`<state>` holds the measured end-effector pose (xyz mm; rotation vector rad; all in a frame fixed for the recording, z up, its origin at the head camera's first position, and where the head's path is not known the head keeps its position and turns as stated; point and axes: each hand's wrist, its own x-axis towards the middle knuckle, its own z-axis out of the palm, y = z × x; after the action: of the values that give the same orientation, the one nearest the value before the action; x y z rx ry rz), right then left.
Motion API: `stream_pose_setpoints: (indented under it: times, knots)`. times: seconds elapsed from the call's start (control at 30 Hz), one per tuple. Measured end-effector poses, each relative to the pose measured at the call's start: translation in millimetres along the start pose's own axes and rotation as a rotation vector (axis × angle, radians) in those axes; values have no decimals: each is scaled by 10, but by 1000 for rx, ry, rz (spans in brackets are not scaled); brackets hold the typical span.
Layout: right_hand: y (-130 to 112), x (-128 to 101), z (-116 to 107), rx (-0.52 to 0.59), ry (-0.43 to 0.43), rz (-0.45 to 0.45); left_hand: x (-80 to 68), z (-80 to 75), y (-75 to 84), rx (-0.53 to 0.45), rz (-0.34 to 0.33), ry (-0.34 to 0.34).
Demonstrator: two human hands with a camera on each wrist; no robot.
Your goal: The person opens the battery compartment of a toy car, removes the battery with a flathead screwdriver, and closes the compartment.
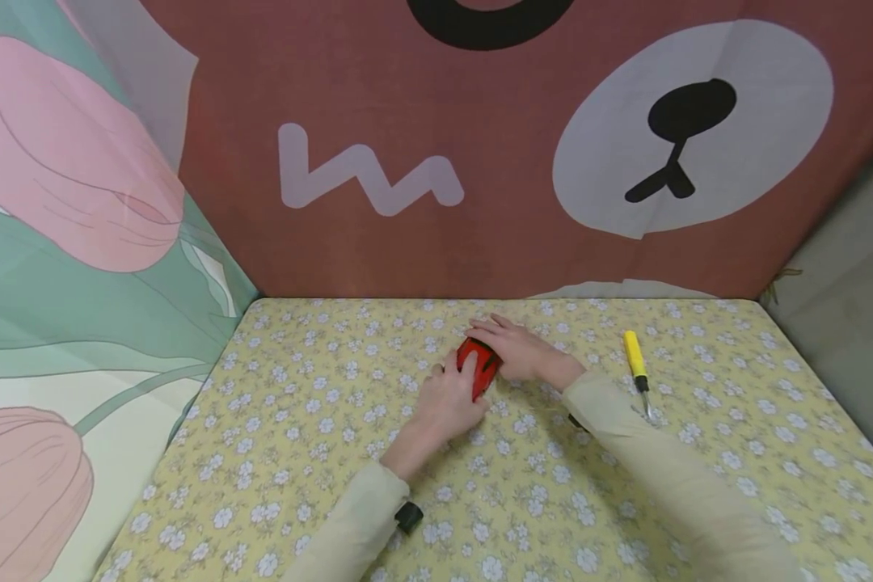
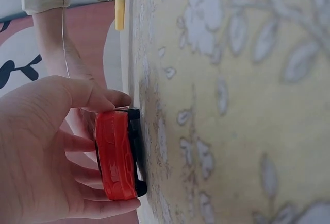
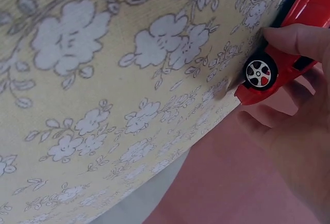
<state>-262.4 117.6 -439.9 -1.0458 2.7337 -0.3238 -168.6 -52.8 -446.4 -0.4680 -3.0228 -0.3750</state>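
A red toy car (image 1: 486, 372) is on the flowered tabletop, between both hands. My left hand (image 1: 447, 402) grips it from the near left side. In the left wrist view, the thumb and fingers of that hand span the red body of the toy car (image 2: 114, 154) from end to end. My right hand (image 1: 521, 351) holds the car from the far right side, its fingers over the far end. A spoked wheel (image 3: 260, 73) and the thumb against the car's side show in the right wrist view.
A screwdriver-like tool with a yellow handle (image 1: 633, 353) and metal shaft lies right of the right forearm. The yellow flowered tabletop (image 1: 320, 453) meets a reddish-brown cloth (image 1: 378, 259) with a cartoon face at the back. A tulip-patterned cloth (image 1: 80, 178) hangs at the left.
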Motion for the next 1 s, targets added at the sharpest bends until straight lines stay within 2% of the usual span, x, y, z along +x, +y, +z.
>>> stream_pose_setpoints:
  times: [0.2, 0.47, 1.0]
  knots:
    - [7, 9, 6, 11, 11, 3, 9, -17, -16, -16, 0, -7]
    - [33, -11, 4, 12, 44, -11, 21, -15, -45, -12, -1, 17]
    - [127, -151, -14, 74, 67, 30, 72, -15, -235, -21, -80, 9]
